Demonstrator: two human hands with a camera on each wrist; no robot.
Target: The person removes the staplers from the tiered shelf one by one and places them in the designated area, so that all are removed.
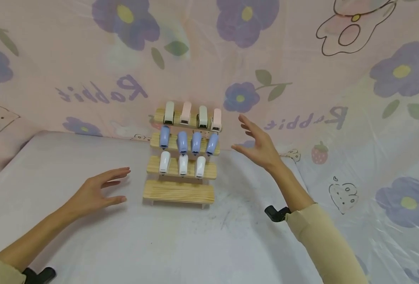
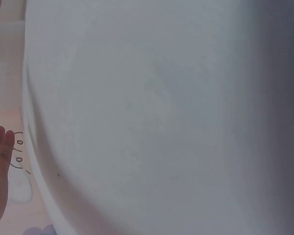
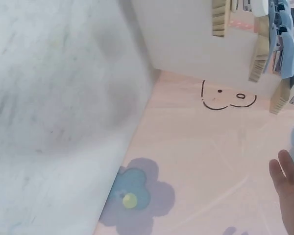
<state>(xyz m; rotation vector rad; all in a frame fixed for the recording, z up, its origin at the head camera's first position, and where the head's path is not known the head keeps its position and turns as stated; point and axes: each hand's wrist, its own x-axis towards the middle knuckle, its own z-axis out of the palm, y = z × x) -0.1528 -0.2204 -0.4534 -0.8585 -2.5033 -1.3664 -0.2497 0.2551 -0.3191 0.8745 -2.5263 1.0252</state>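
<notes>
A stepped wooden rack (image 1: 179, 192) stands on the white tabletop, bearing small staplers in three rows. Pale green staplers (image 1: 169, 113) and pink staplers (image 1: 186, 113) alternate along the top step. Several blue staplers (image 1: 182, 142) sit below them, and three white staplers (image 1: 164, 162) occupy the step under that. To the rack's left, my left hand (image 1: 92, 196) hovers with fingers extended, holding nothing. My right hand (image 1: 259, 145) is raised beside the upper right end, thumb and fingers spread apart, touching no stapler. The right wrist view catches the rack's blue staplers (image 3: 286, 49) side-on.
A floral rabbit-print sheet (image 1: 195, 75) hangs behind the rack and down the right side. Beneath everything lies a white table surface (image 1: 131, 244) with faint dark marks right of the rack. Black wrist mounts (image 1: 276, 213) are strapped to both forearms.
</notes>
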